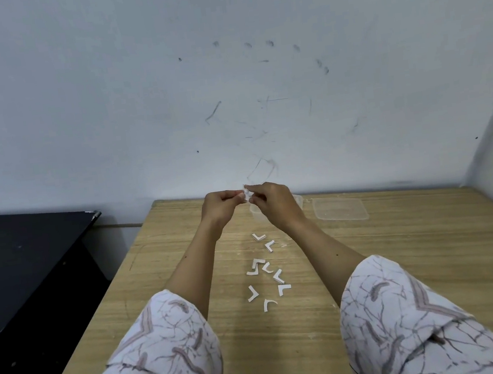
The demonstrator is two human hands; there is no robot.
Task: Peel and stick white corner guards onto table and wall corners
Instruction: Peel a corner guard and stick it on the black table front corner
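Observation:
My left hand point(222, 204) and my right hand point(272, 203) are raised together above the far part of the wooden table point(403, 260). Between their fingertips they pinch one small white corner guard point(247, 194). Whether its backing is on or off is too small to tell. Several white L-shaped pieces point(266, 270) lie scattered on the table between my forearms. The far left table corner point(155, 202) is just left of my left hand.
A clear plastic tub point(256, 215) stands behind my right hand, partly hidden, with its clear lid point(339, 209) lying flat to the right. A scuffed white wall point(228, 96) rises behind the table. A black table point(30, 260) sits to the left.

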